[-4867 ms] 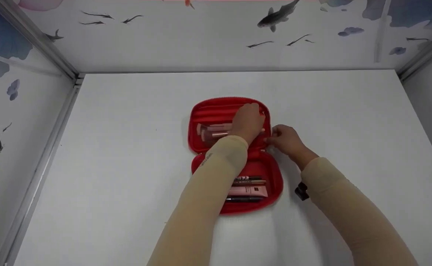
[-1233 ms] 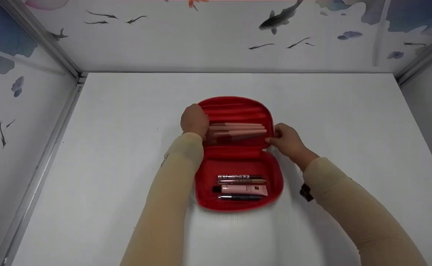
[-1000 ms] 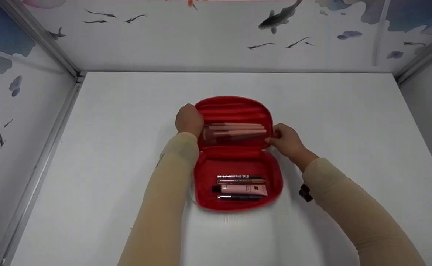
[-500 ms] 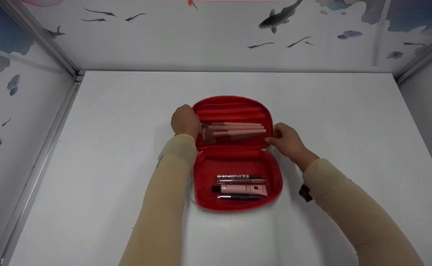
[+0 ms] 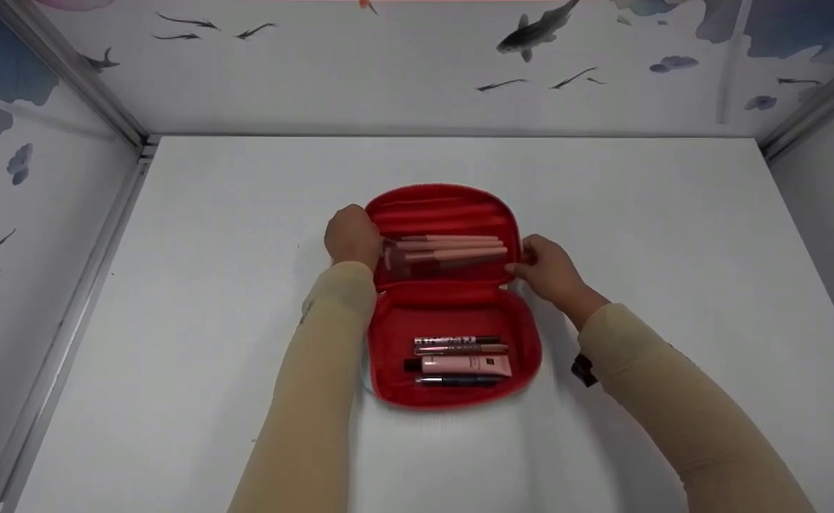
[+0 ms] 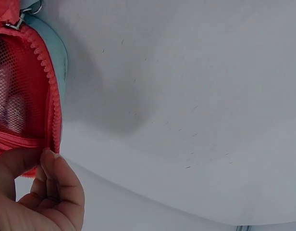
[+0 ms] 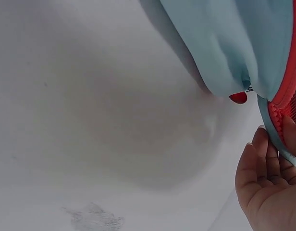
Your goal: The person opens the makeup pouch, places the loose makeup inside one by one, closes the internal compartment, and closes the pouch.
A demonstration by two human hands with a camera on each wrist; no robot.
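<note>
A cosmetic bag (image 5: 452,296), red inside and light blue outside, lies unzipped and spread flat on the white table. Several pink makeup brushes (image 5: 452,254) sit behind mesh in its far half. A pink tube (image 5: 465,365) lies among slim dark cosmetic sticks (image 5: 460,382) in the near half. My left hand (image 5: 353,235) pinches the zippered rim at the far half's left side; the left wrist view shows thumb and fingertips on that edge (image 6: 54,110). On the opposite side, my right hand (image 5: 549,269) holds the rim, thumb inside and fingers against the blue outside (image 7: 225,48).
White table (image 5: 232,214) surrounds the bag. A white panel with fish pictures (image 5: 388,78) stands along the back edge, and a metal-framed panel (image 5: 96,206) rises at the left. A small black object (image 5: 583,370) shows beneath the right sleeve.
Over about five seconds my left hand has gone from above the brushes at the right to the far half's left rim. The right hand has stayed at the right rim.
</note>
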